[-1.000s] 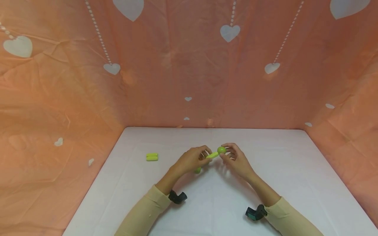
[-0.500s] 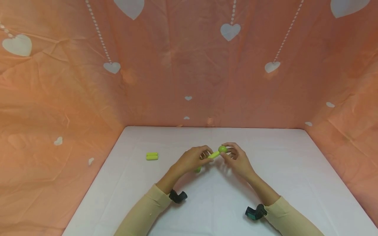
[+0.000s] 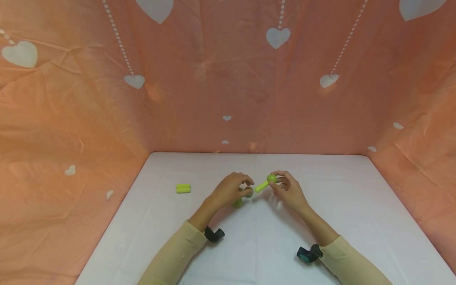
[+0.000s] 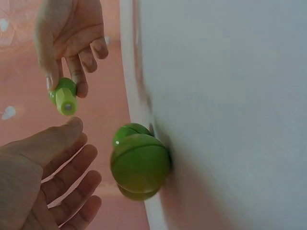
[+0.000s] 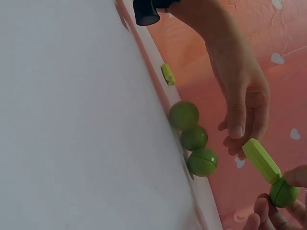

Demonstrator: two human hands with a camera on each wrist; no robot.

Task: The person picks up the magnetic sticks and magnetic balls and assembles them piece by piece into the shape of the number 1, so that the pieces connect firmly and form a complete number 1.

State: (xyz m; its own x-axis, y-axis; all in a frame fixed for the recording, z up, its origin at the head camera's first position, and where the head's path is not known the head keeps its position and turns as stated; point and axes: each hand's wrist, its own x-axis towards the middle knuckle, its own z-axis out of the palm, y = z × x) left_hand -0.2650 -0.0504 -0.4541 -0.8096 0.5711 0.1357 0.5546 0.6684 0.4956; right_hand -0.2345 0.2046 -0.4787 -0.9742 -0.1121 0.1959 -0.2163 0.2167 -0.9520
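Note:
My right hand (image 3: 290, 194) pinches a glossy green ball (image 3: 272, 178) between thumb and fingers. A yellow-green ribbed stick (image 3: 261, 187) is joined to that ball and points down toward the left. In the left wrist view, a small grey dot shows in the free end of the stick (image 4: 67, 106). My left hand (image 3: 227, 190) holds nothing; its fingers are loosely bent, the thumb tip near the stick's free end. Three more green balls (image 5: 194, 138) stand in a row on the table under the left hand, partly hidden by it in the head view.
Two yellow-green sticks (image 3: 183, 189) lie side by side on the white table (image 3: 256, 245), left of the hands. Orange cloth (image 3: 228, 79) with pale hearts rises behind and at both sides. Black wrist cameras (image 3: 215, 235) sit on both forearms.
My left fingers have let go of the stick. The right hand has drawn the ball and its stick slightly right and away, so a gap shows between stick and left hand.

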